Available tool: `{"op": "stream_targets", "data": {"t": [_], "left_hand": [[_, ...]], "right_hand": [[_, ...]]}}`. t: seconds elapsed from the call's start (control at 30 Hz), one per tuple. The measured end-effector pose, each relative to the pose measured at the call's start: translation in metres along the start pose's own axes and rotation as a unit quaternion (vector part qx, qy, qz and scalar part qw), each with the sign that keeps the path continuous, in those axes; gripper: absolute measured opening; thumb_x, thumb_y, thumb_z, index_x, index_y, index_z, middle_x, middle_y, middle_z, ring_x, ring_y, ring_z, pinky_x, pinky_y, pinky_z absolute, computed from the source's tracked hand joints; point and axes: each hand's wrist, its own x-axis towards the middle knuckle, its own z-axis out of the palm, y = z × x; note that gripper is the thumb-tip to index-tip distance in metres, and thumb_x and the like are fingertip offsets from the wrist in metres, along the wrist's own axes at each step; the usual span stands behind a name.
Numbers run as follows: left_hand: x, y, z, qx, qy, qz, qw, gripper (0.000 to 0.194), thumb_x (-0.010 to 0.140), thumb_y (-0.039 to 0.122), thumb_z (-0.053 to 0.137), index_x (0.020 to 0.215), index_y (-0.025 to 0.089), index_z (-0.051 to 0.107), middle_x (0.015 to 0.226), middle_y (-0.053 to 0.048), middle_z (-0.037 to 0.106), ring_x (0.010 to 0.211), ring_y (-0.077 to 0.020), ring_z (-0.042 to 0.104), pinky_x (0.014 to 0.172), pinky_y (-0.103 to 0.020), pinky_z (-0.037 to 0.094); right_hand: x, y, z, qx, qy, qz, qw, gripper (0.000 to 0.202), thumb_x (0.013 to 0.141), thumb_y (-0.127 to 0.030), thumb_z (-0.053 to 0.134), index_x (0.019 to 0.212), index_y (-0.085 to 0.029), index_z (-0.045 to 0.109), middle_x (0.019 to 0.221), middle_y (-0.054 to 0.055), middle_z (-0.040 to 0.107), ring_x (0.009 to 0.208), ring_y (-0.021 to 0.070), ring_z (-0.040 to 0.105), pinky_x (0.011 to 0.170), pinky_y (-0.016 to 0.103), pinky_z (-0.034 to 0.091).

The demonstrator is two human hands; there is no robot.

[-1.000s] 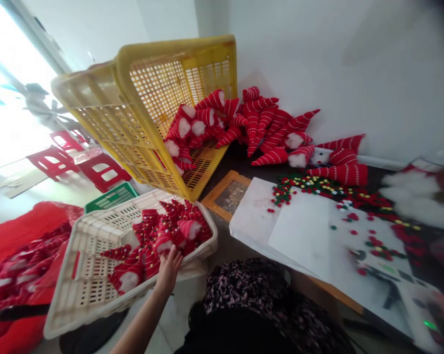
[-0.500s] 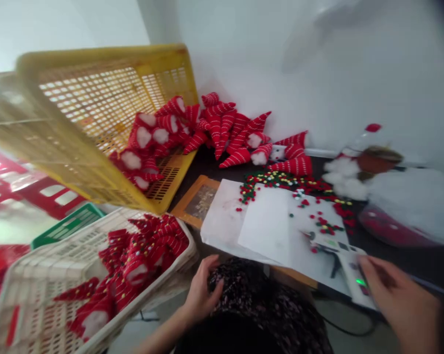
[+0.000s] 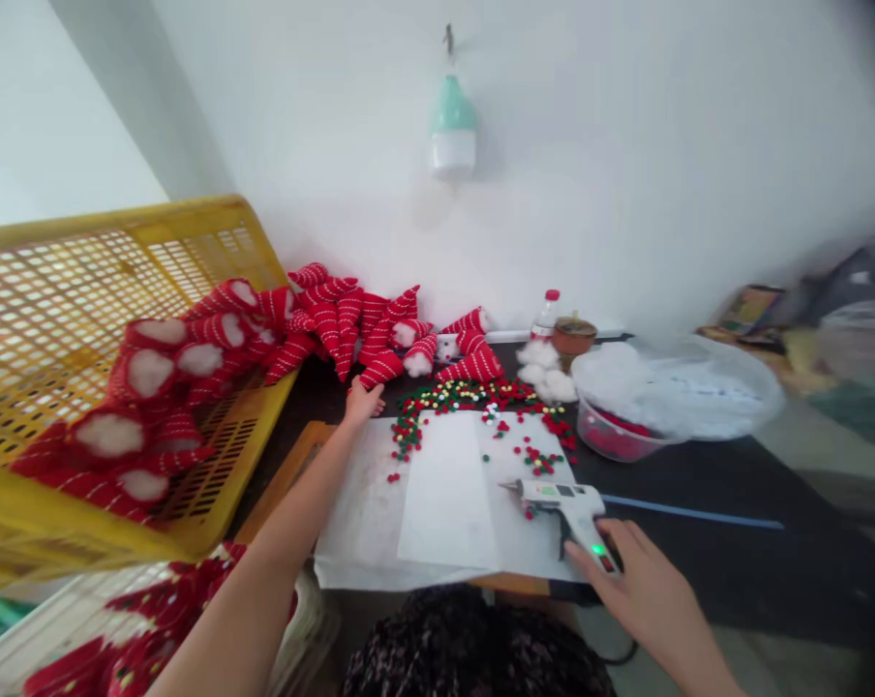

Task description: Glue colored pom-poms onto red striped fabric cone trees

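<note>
My left hand reaches forward, its fingers closed on the tip of a red striped cone at the front of a pile. At the right of the white paper, my right hand is wrapped round the handle of a white glue gun with a green light, its nozzle pointing left. Small red, green, yellow and white pompoms lie scattered along the back and right of the paper. More striped cones with white stuffing fill the yellow crate.
Cotton balls, a bottle and a brown pot stand at the back. A clear tub holds red pieces. A blue stick lies right. Below left, a white basket holds decorated cones.
My left hand has moved from near my lap to the cone pile and taken hold of a cone. The view has turned right. My right hand still holds the glue gun.
</note>
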Motion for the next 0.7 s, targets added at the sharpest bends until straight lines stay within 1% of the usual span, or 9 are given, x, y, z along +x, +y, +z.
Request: {"op": "stream_targets", "data": {"t": [0.07,0.17,0.27,0.33,0.43,0.53,0.6,0.67,0.7], "left_hand": [[0.025,0.012,0.017,-0.026,-0.009,-0.038,0.999,0.043,0.098,0.034,0.062,0.135,0.012,0.055,0.092,-0.007,0.072,0.076,-0.0194,0.071,0.074,-0.036,0.06],[0.046,0.024,0.026,-0.06,0.003,-0.054,0.997,0.038,0.099,0.041,0.062,0.128,0.016,0.061,0.119,-0.01,0.067,0.097,-0.0206,0.069,0.084,-0.041,0.061],[0.053,0.03,0.024,-0.084,0.036,-0.016,0.996,0.037,0.098,0.037,0.064,0.128,0.016,0.061,0.128,-0.012,0.064,0.112,-0.0255,0.065,0.094,-0.046,0.058],[0.05,0.033,0.021,-0.101,0.053,0.029,0.993,0.032,0.096,0.031,0.064,0.125,0.017,0.062,0.131,-0.014,0.063,0.122,-0.0288,0.061,0.1,-0.046,0.054],[0.033,0.041,0.022,-0.134,0.045,0.09,0.986,0.038,0.094,0.025,0.061,0.131,0.023,0.056,0.137,-0.012,0.063,0.128,-0.0274,0.059,0.101,-0.038,0.053],[0.002,0.051,0.033,-0.219,0.002,0.12,0.968,0.063,0.093,0.024,0.059,0.15,0.033,0.035,0.143,-0.006,0.061,0.118,-0.0201,0.066,0.095,-0.031,0.056],[-0.023,0.058,0.044,-0.38,-0.067,0.08,0.919,0.074,0.088,0.024,0.064,0.152,0.035,0.029,0.137,-0.006,0.064,0.111,-0.019,0.07,0.093,-0.03,0.057],[-0.047,0.063,0.056,-0.473,-0.146,0.012,0.869,0.066,0.082,0.027,0.068,0.143,0.029,0.042,0.122,-0.005,0.07,0.103,-0.0199,0.072,0.091,-0.031,0.059],[-0.058,0.065,0.061,-0.483,-0.176,-0.006,0.858,0.057,0.081,0.03,0.068,0.135,0.023,0.051,0.114,-0.007,0.072,0.099,-0.0214,0.073,0.089,-0.032,0.06]], "right_hand": [[0.004,-0.004,0.001,-0.007,-0.034,0.018,0.999,0.034,0.084,-0.055,0.055,0.091,-0.023,0.065,0.095,0.01,0.072,0.085,0.0286,0.071,0.068,0.034,0.049],[0.009,-0.008,-0.001,-0.004,-0.066,0.072,0.995,0.023,0.079,-0.043,0.055,0.09,-0.024,0.062,0.087,0.008,0.072,0.077,0.0269,0.071,0.062,0.032,0.044],[0.007,-0.008,-0.005,0.082,-0.041,0.12,0.989,0.025,0.078,-0.044,0.054,0.094,-0.025,0.058,0.073,0.002,0.069,0.064,0.024,0.067,0.06,0.031,0.044],[0.003,-0.008,-0.008,0.176,-0.005,0.137,0.975,0.03,0.078,-0.05,0.058,0.094,-0.025,0.058,0.074,0.001,0.07,0.065,0.0236,0.066,0.063,0.032,0.047],[-0.003,-0.013,-0.013,0.314,0.061,0.179,0.93,0.037,0.075,-0.054,0.07,0.093,-0.023,0.063,0.079,0.004,0.072,0.072,0.0244,0.066,0.066,0.032,0.05],[-0.004,-0.03,-0.02,0.477,0.079,0.205,0.851,0.04,0.074,-0.051,0.08,0.095,-0.02,0.066,0.069,0.001,0.065,0.062,0.0189,0.058,0.059,0.03,0.045],[0.0,-0.047,-0.025,0.562,0.076,0.186,0.802,0.042,0.074,-0.049,0.085,0.098,-0.019,0.068,0.07,0.001,0.065,0.058,0.0148,0.051,0.057,0.028,0.042],[0.006,-0.065,-0.029,0.593,0.073,0.161,0.785,0.042,0.075,-0.048,0.086,0.102,-0.018,0.071,0.08,0.004,0.069,0.06,0.0136,0.05,0.058,0.028,0.041],[0.01,-0.075,-0.029,0.593,0.068,0.151,0.788,0.041,0.077,-0.048,0.085,0.101,-0.018,0.072,0.08,0.004,0.069,0.061,0.0137,0.05,0.058,0.028,0.041]]}}
